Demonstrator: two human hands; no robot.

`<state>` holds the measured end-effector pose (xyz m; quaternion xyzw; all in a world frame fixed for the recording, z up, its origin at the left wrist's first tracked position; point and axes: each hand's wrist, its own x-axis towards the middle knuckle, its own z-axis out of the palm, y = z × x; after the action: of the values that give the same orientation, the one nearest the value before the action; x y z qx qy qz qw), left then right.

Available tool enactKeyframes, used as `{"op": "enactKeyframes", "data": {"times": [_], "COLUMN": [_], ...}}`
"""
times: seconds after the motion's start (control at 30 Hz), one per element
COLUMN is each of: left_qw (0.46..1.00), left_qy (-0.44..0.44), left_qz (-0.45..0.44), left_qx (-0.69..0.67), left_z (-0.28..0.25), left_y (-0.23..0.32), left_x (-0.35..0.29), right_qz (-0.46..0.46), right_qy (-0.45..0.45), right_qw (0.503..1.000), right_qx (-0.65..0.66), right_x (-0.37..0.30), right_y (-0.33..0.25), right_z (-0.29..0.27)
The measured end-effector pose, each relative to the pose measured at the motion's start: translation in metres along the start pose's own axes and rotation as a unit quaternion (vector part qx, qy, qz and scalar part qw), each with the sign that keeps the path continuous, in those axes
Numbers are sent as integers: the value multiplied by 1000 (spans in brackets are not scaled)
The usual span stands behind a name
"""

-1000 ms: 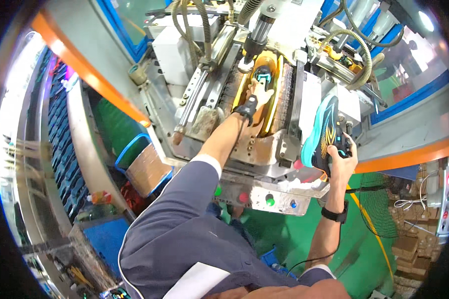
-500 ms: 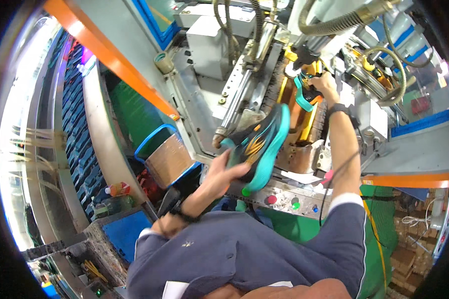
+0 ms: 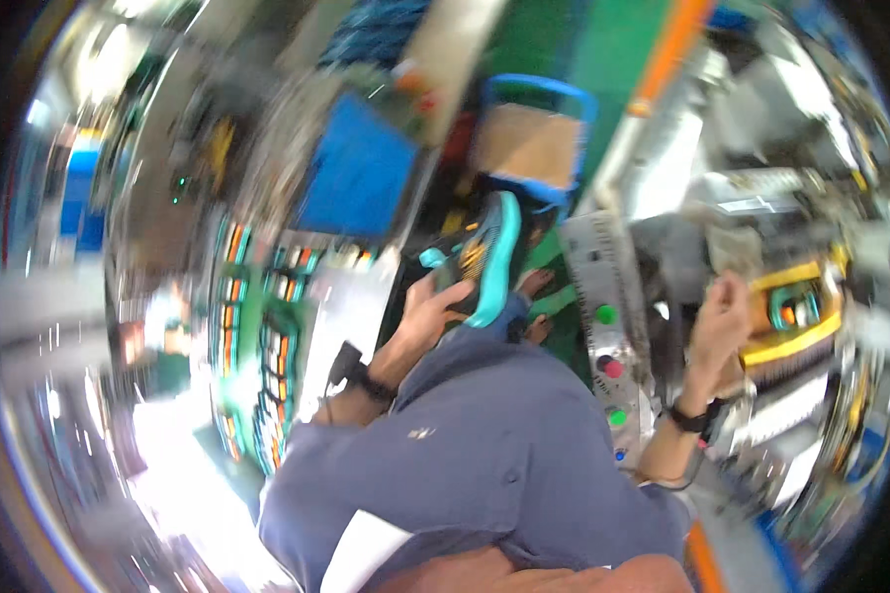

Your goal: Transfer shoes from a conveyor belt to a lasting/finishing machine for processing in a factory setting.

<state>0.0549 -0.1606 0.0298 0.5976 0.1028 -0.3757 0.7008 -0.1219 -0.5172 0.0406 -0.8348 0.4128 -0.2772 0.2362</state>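
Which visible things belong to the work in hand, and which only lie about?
Seemingly in use:
black-and-teal shoe, in the left hand
teal-and-dark shoe, in the yellow-edged machine bay near the right hand

Seemingly just nearby:
blue-framed brown chair
flat blue panel

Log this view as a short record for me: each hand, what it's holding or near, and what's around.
Left hand: gripping a black sneaker with teal sole and orange markings
Right hand: blurred, beside the machine bed; grip unclear
Machine bed: yellow-edged, with a teal-and-black shoe between its edges
Control panel: metallic, with green, red and blue buttons
Beyond the sneaker: blue tubular frame around a brown panel
Picture quality: motion-blurred, worst toward the rim
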Motion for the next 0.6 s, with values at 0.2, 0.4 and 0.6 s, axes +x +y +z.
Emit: {"op": "enactKeyframes", "data": {"times": [0.2,0.4,0.6], "left_qw": [980,922,810], "left_qy": [169,356,581], "left_qz": [-72,11,35], "left_qx": [-73,-154,-67], "left_z": [-60,-162,-279], "left_y": [-68,-123,-111], "left_x": [-33,-43,27], "right_qz": [-121,-184,-220], "right_qy": [-192,-154,-105], "right_qw": [970,967,970], "right_qx": [-92,-87,-9], "right_x": [-91,-95,-14], "right_y": [64,72,-15], "right_z": [168,184,191]}}
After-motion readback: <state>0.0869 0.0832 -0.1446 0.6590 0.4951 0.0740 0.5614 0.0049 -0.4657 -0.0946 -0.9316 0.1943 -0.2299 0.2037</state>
